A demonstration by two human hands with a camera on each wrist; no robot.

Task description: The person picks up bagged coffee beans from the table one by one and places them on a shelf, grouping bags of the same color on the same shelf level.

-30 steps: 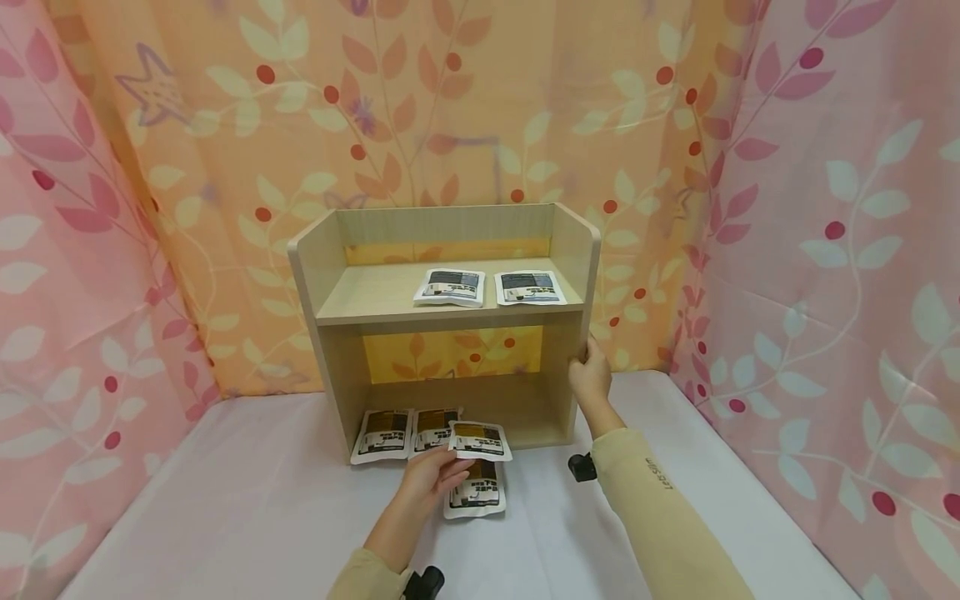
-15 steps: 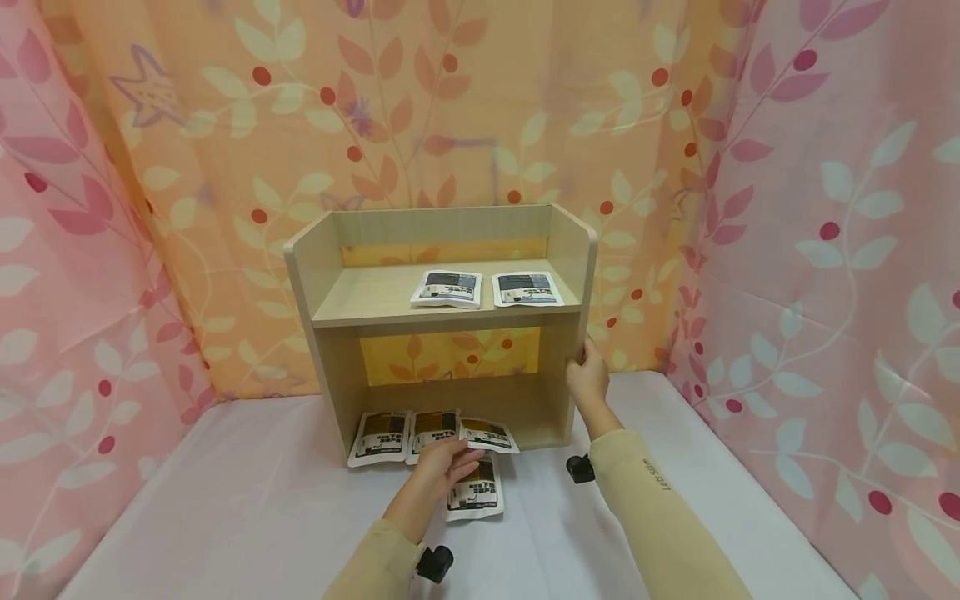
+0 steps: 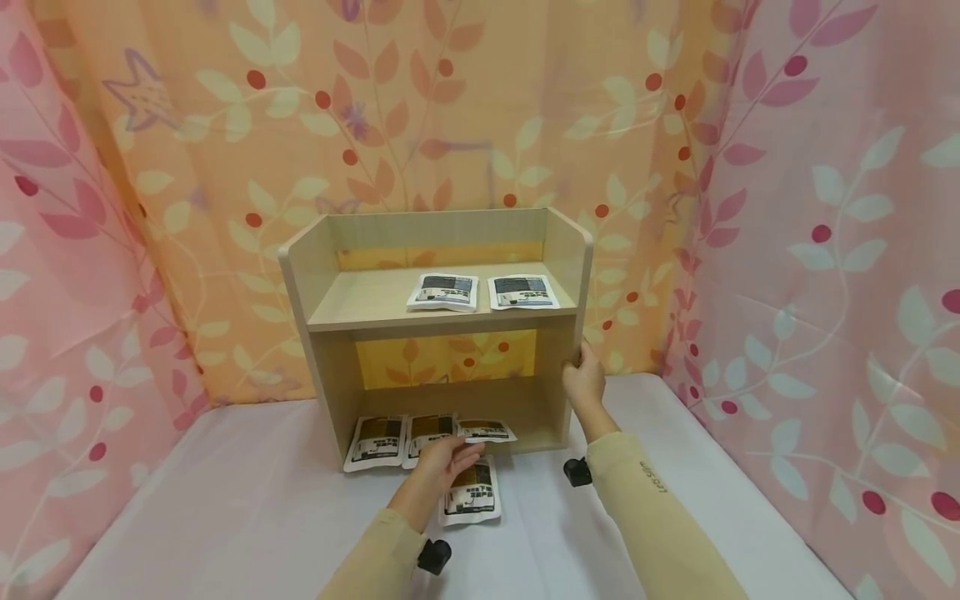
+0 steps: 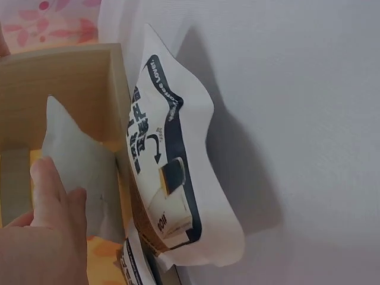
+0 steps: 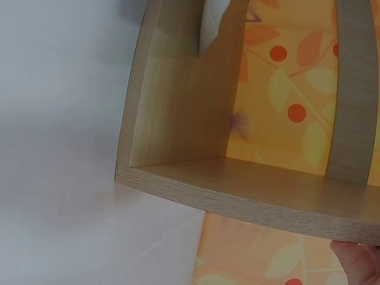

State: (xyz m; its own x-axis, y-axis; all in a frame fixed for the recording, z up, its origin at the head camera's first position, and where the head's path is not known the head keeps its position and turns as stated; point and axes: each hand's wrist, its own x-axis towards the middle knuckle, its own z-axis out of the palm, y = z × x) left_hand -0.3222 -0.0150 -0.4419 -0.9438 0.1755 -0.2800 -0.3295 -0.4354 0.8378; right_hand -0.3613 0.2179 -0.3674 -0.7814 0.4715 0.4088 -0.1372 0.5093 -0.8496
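My left hand (image 3: 441, 473) holds a white-edged coffee pouch (image 3: 487, 431) by its near left part, over the front of the lower shelf. The left wrist view shows this pouch's plain pale underside (image 4: 80, 178) at my fingertips. Below it another coffee pouch (image 4: 172, 184), printed in brown, white and black, lies on the table before the shelf. Two similar pouches, a left one (image 3: 377, 442) and one beside it (image 3: 429, 435), lie side by side on the lower shelf. My right hand (image 3: 587, 385) grips the right side panel of the wooden shelf (image 3: 442, 321).
On the upper board rest two blue-and-grey pouches, one near the middle (image 3: 444, 292) and one at the right (image 3: 523, 292). A white cloth covers the table (image 3: 247, 500). Patterned curtains (image 3: 420, 108) stand behind and at both sides.
My left hand has carried its pouch forward and slightly right, into the lower shelf opening beside the other two. The right hand keeps its grip on the side panel.
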